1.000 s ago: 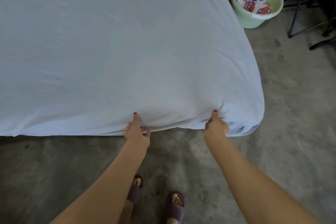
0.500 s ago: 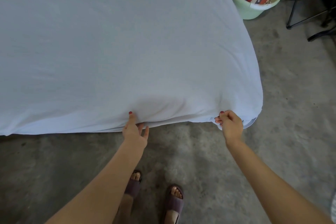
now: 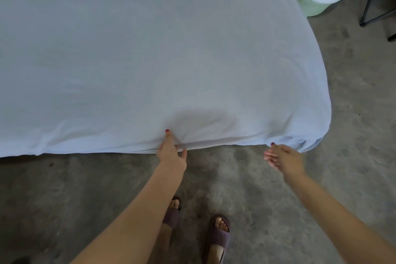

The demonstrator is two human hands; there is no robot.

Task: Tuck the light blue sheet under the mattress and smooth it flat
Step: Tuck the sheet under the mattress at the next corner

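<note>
The light blue sheet covers the whole mattress, lying smooth on top with a few folds along the near edge. My left hand presses on that near edge, thumb up on the cloth, fingers reaching under the fold; the cloth puckers around it. My right hand hovers just below the sheet's edge near the right corner, its fingers apart and holding nothing. At that corner a small flap of sheet hangs loose.
A bare concrete floor runs along the near and right sides of the bed. A pale green tub of patterned cloth stands at the far right corner, with black metal stand legs beside it. My sandalled feet stand close to the mattress.
My right hand let go of the sheet's edge, slid right toward the corner and opened. My left hand stayed pressed at the edge. The view shifted slightly forward.
</note>
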